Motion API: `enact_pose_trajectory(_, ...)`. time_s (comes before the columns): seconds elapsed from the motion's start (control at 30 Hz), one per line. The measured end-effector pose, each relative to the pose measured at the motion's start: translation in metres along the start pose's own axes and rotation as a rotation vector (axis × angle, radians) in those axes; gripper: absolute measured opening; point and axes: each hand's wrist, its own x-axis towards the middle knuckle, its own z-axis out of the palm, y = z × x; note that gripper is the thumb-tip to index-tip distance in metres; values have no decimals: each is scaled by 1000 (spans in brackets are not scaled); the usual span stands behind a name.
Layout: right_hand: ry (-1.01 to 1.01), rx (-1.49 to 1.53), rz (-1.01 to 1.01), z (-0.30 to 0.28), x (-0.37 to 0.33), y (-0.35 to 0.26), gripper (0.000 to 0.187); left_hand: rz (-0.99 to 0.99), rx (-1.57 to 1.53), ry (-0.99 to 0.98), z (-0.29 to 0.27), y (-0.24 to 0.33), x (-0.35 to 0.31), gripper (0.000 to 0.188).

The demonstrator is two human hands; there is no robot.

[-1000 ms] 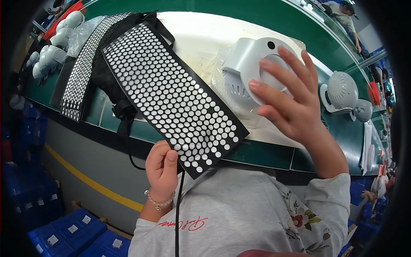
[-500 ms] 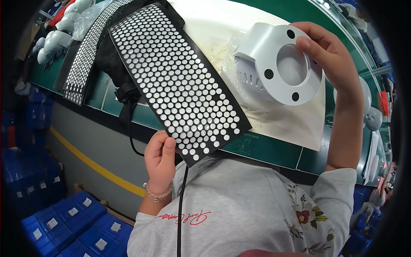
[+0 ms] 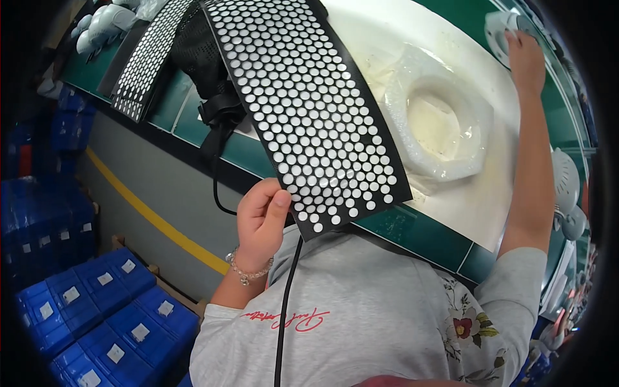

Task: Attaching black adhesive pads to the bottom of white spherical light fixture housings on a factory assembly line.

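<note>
My left hand (image 3: 259, 216) pinches the lower left edge of a black sheet (image 3: 309, 116) covered in rows of white round stickers. A few spots near its lower right corner are bare black. At the far right my right arm is stretched out, and my right hand (image 3: 529, 61) grips a white plastic ring-shaped housing (image 3: 495, 32), partly hidden by the fingers and slightly blurred. Nearer to me, a ring of clear bubble wrap (image 3: 400, 116) lies on the cream-coloured board (image 3: 471, 209).
Another dotted sheet (image 3: 147, 71) and a black strap with a buckle (image 3: 222, 106) lie at the left of the green table (image 3: 403, 235). White plastic parts (image 3: 106, 29) sit at the far left, others (image 3: 566, 184) at the right. Blue boxes (image 3: 97, 303) are stacked on the floor.
My right hand has carried the white housing from above the bubble wrap ring to the far right, uncovering the ring. The left hand still holds the dotted sheet; the view has shifted.
</note>
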Motion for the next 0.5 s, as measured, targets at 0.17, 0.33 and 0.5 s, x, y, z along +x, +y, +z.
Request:
enact_pose_trajectory(0.17,9,-420,-211,51,-13,48,23,78,24,34,-2,-9,0,15)
enact_pose_trajectory(0.33,-263,-438,-37,64,-3,67,30,112,22,65,1,-15,7,15)
enact_pose_trajectory(0.5,-364,-332,159,47,-27,58,40,67,-21,66,0,-9,-2,15)
